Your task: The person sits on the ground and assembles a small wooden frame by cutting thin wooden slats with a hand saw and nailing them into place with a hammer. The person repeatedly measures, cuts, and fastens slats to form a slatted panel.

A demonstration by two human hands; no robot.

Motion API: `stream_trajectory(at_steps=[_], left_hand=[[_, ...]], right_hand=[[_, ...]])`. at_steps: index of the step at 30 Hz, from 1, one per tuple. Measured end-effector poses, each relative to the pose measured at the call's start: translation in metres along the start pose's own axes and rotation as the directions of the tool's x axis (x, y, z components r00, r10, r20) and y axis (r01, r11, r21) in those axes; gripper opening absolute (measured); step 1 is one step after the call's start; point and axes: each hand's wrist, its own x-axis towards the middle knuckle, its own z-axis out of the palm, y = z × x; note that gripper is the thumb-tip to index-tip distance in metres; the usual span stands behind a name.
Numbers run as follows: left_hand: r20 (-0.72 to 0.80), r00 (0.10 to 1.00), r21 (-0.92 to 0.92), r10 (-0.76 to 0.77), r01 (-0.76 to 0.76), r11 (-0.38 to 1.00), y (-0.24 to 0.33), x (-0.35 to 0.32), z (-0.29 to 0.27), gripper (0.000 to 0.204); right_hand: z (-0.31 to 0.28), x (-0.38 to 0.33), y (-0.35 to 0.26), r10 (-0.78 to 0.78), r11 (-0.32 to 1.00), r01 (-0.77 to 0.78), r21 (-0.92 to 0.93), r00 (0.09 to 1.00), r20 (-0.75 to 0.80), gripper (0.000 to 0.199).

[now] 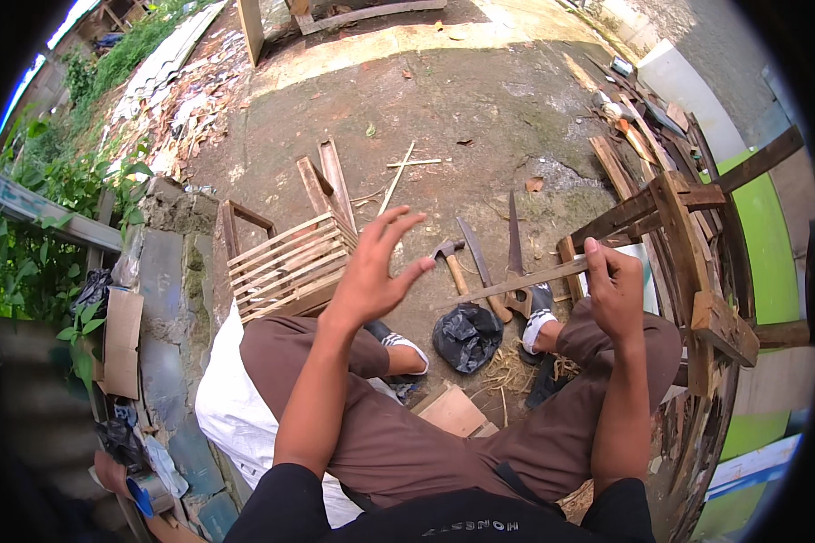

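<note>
My right hand [614, 281] is closed around one end of a thin wooden strip [525, 280], which points left across the space above the tools. My left hand [380, 267] is raised with fingers spread and nothing in it, apart from the strip's far end. Just left of that hand stands a small slatted wooden frame [285, 271], partly hidden by my forearm. On the ground past my feet lie a hammer [455, 264], a long blade with a wooden handle [482, 262] and a handsaw [514, 235]. A black plastic bag [467, 337] sits between my feet.
Wooden boards [457, 409] lie between my legs, beside wood shavings [507, 371]. At right stands a rough timber frame [684, 235] near piled wood. A low block wall [167, 299] runs along the left. Two crossed sticks [413, 164] lie on the ground ahead.
</note>
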Motion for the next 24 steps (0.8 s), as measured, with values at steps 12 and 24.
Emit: stream_trajectory(at_steps=[12,24], left_hand=[[0.065,0.998,-0.056,-0.009,0.013,0.998,0.072,-0.004,0.032,0.027],[-0.572,0.752,-0.484,-0.328,0.013,0.875,0.012,-0.021,-0.012,0.036]], right_hand=[[0.015,0.003,-0.010,-0.174,0.968,0.132,0.212,0.966,0.190,0.038],[0.047,0.033,0.062,0.055,0.998,-0.058,0.031,0.994,0.098,0.036]])
